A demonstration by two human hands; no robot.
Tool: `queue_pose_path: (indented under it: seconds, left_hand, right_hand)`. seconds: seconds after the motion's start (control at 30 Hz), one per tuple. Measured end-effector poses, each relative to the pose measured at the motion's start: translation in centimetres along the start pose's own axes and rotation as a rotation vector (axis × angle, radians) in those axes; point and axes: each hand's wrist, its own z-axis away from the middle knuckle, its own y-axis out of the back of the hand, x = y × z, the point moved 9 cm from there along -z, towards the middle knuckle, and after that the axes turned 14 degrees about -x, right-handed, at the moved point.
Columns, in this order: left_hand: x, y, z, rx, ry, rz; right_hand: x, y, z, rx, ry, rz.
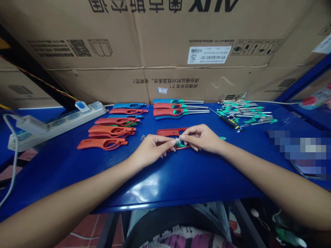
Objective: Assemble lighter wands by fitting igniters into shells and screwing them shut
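Note:
My left hand (152,150) and my right hand (203,138) meet over the middle of the blue table. Both pinch a small whitish lighter part (178,140) between thumb and fingertips; the fingers hide most of it. Just below the fingertips shows a teal lighter trigger piece (182,145). An open red lighter shell half (165,132) lies behind and under the hands, with more red casing in front of it. Left of the shell is a little group of small screws (142,137). A teal tip (222,138) sticks out beyond my right hand.
Orange, red and blue lighter casings (102,143) lie in a row at left. Lighters with metal tubes (170,113) sit at the back. A pile of teal lighter inner parts (245,112) and a screwdriver (229,122) are at right. A power strip (62,123) lies far left; cardboard (165,44) stands behind.

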Motion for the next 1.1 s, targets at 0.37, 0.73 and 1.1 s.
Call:
queue_pose_path:
  seconds: [0.37,0.73,1.1]
  left_hand:
    - [-0.04,0.17,-0.03,0.004,0.013,0.024]
    - [0.11,-0.04,0.02,0.02,-0.042,-0.015]
    - [0.02,0.26,0.31,0.084,-0.006,0.035]
  right_hand:
    - [-0.07,0.24,-0.01,0.003,0.018,-0.009]
    - [0.42,0.15,0.14,0.024,0.023,0.003]
    - [0.15,-0.07,0.09,0.058,0.062,-0.008]
